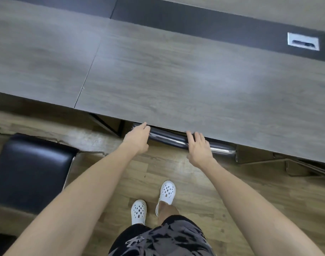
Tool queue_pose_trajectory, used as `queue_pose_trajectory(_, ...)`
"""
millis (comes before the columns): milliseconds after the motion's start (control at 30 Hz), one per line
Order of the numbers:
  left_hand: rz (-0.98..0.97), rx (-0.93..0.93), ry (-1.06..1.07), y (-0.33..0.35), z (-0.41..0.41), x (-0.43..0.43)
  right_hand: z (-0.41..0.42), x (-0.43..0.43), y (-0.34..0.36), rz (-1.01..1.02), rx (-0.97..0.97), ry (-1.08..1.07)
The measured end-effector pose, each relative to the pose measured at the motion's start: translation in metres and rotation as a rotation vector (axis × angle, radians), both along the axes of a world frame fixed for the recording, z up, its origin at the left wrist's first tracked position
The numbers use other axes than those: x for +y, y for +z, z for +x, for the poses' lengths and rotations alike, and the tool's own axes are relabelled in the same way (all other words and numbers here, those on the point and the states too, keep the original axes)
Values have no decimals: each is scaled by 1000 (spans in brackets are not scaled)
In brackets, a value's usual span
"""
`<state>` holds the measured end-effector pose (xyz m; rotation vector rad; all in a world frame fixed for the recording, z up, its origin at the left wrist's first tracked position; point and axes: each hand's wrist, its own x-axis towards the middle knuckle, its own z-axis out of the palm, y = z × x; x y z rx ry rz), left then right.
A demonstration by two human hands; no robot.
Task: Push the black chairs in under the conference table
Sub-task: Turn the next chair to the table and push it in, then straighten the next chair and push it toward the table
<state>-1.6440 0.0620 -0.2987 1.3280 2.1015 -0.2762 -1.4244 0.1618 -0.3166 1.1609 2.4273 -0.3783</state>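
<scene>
- Your left hand (pixel 137 138) sits just left of centre in the frame, fingers loosely curled, its fingertips against the left end of the chair's top edge (pixel 178 140); whether it truly grips the edge you cannot tell from this angle.
- Your right hand (pixel 199 147) lies a little right of centre, fingers spread and flat, palm down on that same glossy black backrest; it closes around nothing.
- The chair you are touching is tucked almost fully beneath the conference table (pixel 176 80), with only the rounded top of its back showing along the table's near edge, in the middle of the frame.
- The table's grey wood-grain top fills the upper half of the picture, a dark strip (pixel 213 21) running across the top and a silver cable port (pixel 303 41) set in it at the upper right.
- A second black chair (pixel 30 172) stands at the left edge of the frame, out on the wooden floor (pixel 204 182) and clear of the table, its padded seat fully in view.
- At the bottom centre you see your white perforated clogs (pixel 167 192) on the floor and patterned dark shorts (pixel 161 239) below them.
- Folded cardboard (pixel 259 157) lies under the table's edge at the right.
</scene>
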Motion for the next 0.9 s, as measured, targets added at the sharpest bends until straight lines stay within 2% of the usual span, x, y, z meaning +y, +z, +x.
queue_pose_trajectory(233, -19, -35, 102, 8, 5, -59, -51, -59, 15, 28, 37, 316)
queue_pose_trajectory(367, 52, -21, 196, 15, 10, -84, -69, -85, 12, 56, 12, 451)
queue_pose_trajectory(467, 107, -1, 269, 25, 12, -109, -85, -101, 16, -14, -35, 551)
queue_pose_trajectory(567, 106, 7, 332, 29, 13, -140, -97, -121, 22, -112, -95, 598)
queue_pose_trajectory(900, 87, 34, 453, 36, 11, -263, -123, -217, 44, -91, -82, 714)
